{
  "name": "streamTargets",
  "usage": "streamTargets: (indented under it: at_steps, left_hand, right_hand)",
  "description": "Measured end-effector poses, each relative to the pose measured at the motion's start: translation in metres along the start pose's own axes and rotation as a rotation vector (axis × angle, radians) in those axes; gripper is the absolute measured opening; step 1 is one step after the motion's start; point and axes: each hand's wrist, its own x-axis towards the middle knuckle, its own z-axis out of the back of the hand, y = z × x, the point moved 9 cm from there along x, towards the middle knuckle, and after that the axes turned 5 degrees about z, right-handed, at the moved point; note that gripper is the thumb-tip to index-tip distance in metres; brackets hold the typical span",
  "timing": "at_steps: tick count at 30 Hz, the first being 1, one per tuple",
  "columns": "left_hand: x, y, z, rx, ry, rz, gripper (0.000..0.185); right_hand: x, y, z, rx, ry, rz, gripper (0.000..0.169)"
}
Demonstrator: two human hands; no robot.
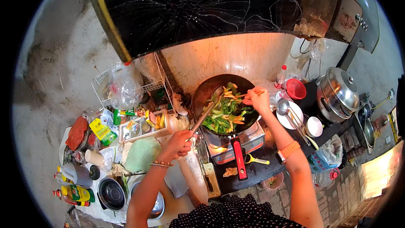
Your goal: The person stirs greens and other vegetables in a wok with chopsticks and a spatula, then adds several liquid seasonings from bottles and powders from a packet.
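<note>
A dark wok (197, 96) sits on a portable gas stove (257, 136), its red handle pointing toward me. Leafy green vegetables with pale and orange pieces (226, 114) lie heaped in it, toward the middle and near side. My left hand (178, 144) is closed around the wooden handle of a utensil (203, 117), whose head reaches into the wok at the left of the greens. In my right hand (258, 99) are chopsticks (243, 95), held over the wok's right side with their tips at the food. The utensil's head is partly hidden by greens.
A range hood (190, 12) hangs above. Right of the wok stand a white plate (292, 122) with a ladle (283, 106), a white bowl (314, 127), a red bowl (296, 89) and a lidded steel pot (337, 96). Seasoning packets, a seasoning tray (133, 136) and basins (111, 193) crowd the left.
</note>
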Motion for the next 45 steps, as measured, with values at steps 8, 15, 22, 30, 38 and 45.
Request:
streamTargets:
  at_steps: [8, 15, 22, 30, 38, 45]
  left_hand:
    - [0.008, -0.010, 0.073, 0.951, -0.534, -0.396, 0.023]
    - [0.026, 0.031, 0.013, -0.167, 0.028, 0.035, 0.022]
    - [0.002, -0.006, 0.008, 0.052, -0.102, -0.115, 0.023]
    - [0.011, -0.034, 0.034, 0.960, -0.641, -0.495, 0.032]
    - [0.034, 0.034, -0.003, -0.123, -0.038, 0.041, 0.023]
    - [-0.005, -0.018, 0.013, 0.512, -0.331, -0.279, 0.026]
  right_hand:
    - [-0.039, -0.002, 0.017, -0.369, 0.144, -0.026, 0.012]
    - [-0.042, -0.029, -0.053, -0.064, -0.025, 0.051, 0.011]
    - [-0.012, -0.001, -0.012, 0.096, 0.007, 0.088, 0.015]
    - [0.002, 0.012, 0.034, -0.501, 0.015, 0.226, 0.019]
    - [-0.018, -0.046, -0.037, -0.007, -0.066, 0.008, 0.018]
    - [-0.009, 0.008, -0.003, 0.025, -0.018, -0.014, 0.019]
